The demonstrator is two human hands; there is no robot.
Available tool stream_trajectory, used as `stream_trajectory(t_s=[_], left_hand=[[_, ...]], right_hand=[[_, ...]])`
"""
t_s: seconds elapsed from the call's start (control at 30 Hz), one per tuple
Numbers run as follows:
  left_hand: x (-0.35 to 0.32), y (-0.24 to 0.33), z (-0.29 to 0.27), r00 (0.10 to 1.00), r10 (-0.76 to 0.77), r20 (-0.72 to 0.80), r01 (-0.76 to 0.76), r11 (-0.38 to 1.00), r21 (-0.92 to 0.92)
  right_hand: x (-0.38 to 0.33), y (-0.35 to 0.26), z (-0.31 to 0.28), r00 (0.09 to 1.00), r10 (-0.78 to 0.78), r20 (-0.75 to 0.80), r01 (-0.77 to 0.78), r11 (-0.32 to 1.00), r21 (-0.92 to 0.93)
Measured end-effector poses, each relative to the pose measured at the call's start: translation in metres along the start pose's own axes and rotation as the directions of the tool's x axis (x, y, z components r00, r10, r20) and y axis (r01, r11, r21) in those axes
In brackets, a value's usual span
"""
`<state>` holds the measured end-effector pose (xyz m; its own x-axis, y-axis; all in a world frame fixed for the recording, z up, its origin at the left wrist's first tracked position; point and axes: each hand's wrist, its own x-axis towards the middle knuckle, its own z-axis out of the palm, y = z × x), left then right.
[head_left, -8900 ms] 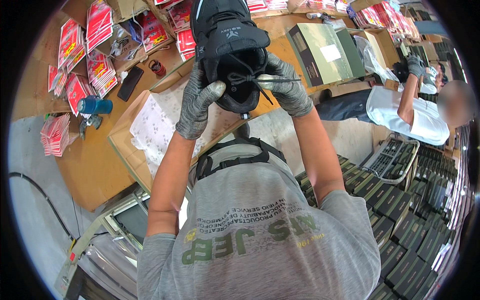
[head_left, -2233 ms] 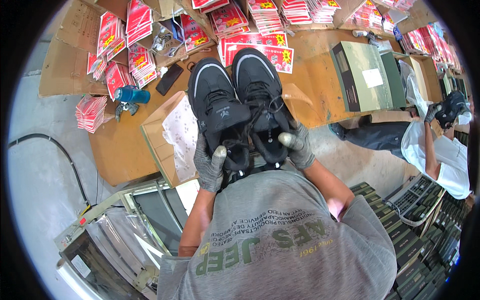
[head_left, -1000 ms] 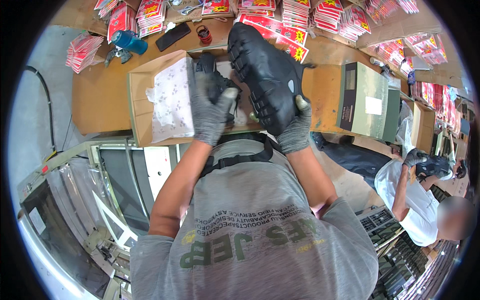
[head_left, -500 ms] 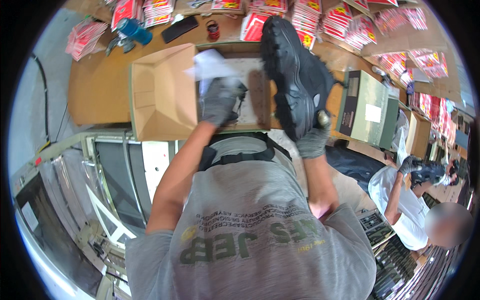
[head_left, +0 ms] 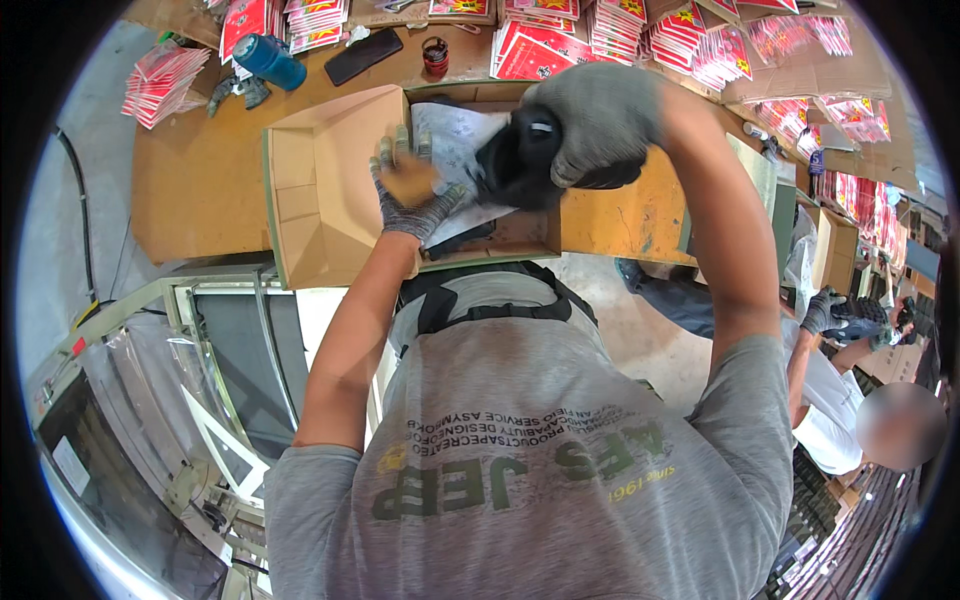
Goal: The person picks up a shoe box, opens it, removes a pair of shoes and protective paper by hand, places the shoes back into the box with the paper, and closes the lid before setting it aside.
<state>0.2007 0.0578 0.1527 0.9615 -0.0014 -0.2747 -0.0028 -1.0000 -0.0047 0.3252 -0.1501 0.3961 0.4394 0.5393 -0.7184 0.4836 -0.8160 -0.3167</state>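
Note:
An open brown cardboard shoe box point(head_left: 320, 190) lies on the wooden workbench point(head_left: 190, 200), lid flap folded out to the left. White tissue paper point(head_left: 450, 125) lines its inside. My left hand point(head_left: 410, 190), in a grey knit glove, rests flat with fingers spread on the paper at the box's middle. My right hand point(head_left: 600, 125), also gloved, grips a black shoe point(head_left: 515, 165) and holds it low over the paper, just right of my left hand. A dark part of another shoe point(head_left: 460, 242) shows under the paper near the box's front wall.
Stacks of red packets point(head_left: 570, 40) line the back of the bench, with a blue cylinder point(head_left: 270, 60), a black phone point(head_left: 362, 55) and a small dark roll point(head_left: 435, 55). A co-worker point(head_left: 840, 420) with gloved hands stands at right. A metal frame point(head_left: 200, 400) sits at lower left.
The black shoe has come down from upright at the box's right side into the box. My left hand has moved from the paper's edge to the middle of the box.

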Motion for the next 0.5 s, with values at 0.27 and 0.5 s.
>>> stream_trajectory(t_s=[0.27, 0.5], left_hand=[[0.004, -0.011, 0.018, 0.983, 0.065, -0.174, -0.115, 0.949, -0.293], [0.007, -0.017, 0.022, 0.974, 0.023, -0.227, -0.110, 0.919, -0.378]], right_hand=[[0.210, 0.111, 0.171, 0.876, -0.181, -0.447, 0.023, 0.941, -0.338], [0.161, 0.050, 0.185, 0.425, 0.017, -0.905, -0.098, 0.995, -0.027]])
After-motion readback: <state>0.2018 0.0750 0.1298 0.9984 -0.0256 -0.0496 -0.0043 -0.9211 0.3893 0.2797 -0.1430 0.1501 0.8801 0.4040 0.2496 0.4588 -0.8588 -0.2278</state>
